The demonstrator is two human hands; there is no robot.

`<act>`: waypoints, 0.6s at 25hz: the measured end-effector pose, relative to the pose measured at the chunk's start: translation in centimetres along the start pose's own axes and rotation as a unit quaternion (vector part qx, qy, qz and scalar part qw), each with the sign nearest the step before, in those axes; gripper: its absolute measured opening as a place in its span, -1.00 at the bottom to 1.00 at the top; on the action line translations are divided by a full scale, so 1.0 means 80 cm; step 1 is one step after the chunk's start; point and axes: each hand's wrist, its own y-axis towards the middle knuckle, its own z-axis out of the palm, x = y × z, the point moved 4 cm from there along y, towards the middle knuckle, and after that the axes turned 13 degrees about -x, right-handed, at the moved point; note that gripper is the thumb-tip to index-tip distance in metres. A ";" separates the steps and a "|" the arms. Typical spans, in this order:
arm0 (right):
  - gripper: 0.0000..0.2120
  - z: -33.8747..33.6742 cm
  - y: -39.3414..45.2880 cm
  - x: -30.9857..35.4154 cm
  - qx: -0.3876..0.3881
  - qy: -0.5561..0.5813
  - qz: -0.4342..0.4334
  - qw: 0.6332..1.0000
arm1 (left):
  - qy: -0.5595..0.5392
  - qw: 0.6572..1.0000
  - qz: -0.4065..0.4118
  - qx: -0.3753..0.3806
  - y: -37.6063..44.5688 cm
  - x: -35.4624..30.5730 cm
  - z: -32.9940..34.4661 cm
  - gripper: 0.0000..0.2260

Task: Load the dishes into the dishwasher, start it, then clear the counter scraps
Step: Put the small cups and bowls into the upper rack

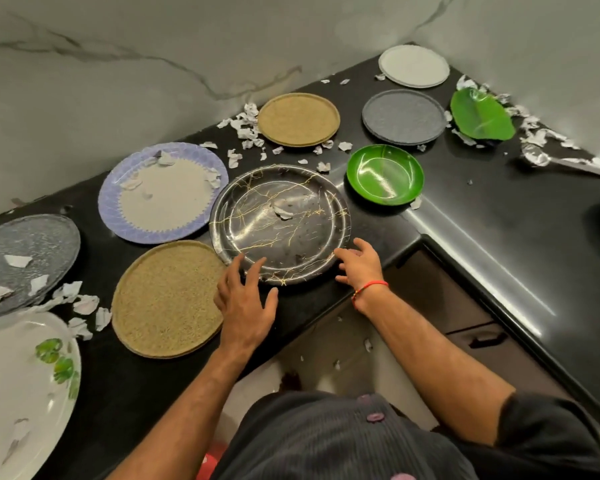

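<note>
Both hands [245, 299] [359, 263], grip released, touch one black plate [281, 220] among ten dishes.

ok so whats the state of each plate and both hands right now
black gold-veined plate: flat on counter, one paper scrap inside
left hand: open, fingers on plate's near rim
right hand: open, at plate's right rim
purple-rimmed plate: scraps on it
green bowl: upright, empty
near tan plate: bare

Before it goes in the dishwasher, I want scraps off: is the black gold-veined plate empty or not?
Not empty. The black gold-veined plate lies flat on the counter with one torn paper scrap near its centre.
</note>
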 end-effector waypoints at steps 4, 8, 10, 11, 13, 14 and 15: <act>-0.44 -0.040 0.026 0.026 -0.048 0.061 -0.017 0.997 | 0.003 0.997 0.072 0.022 0.023 -0.038 0.013 -0.46; -0.46 -0.083 0.050 0.047 -0.069 0.130 -0.005 0.989 | -0.010 0.990 0.129 0.065 0.055 -0.089 0.040 -0.47; -0.48 -0.108 0.066 0.058 -0.087 0.144 -0.015 0.986 | -0.004 0.983 0.160 0.089 0.067 -0.119 0.060 -0.46; -0.50 -0.124 0.076 0.066 -0.099 0.151 -0.020 0.983 | 0.000 0.978 0.182 0.104 0.071 -0.139 0.073 -0.46; -0.54 -0.155 0.100 0.078 -0.120 0.170 -0.024 0.978 | 0.006 0.964 0.228 0.133 0.075 -0.177 0.097 -0.47; -0.56 -0.170 0.111 0.084 -0.129 0.176 -0.026 0.976 | 0.009 0.958 0.247 0.147 0.077 -0.198 0.110 -0.47; -0.56 -0.184 0.123 0.090 -0.140 0.172 -0.035 0.974 | 0.010 0.952 0.262 0.156 0.080 -0.219 0.122 -0.47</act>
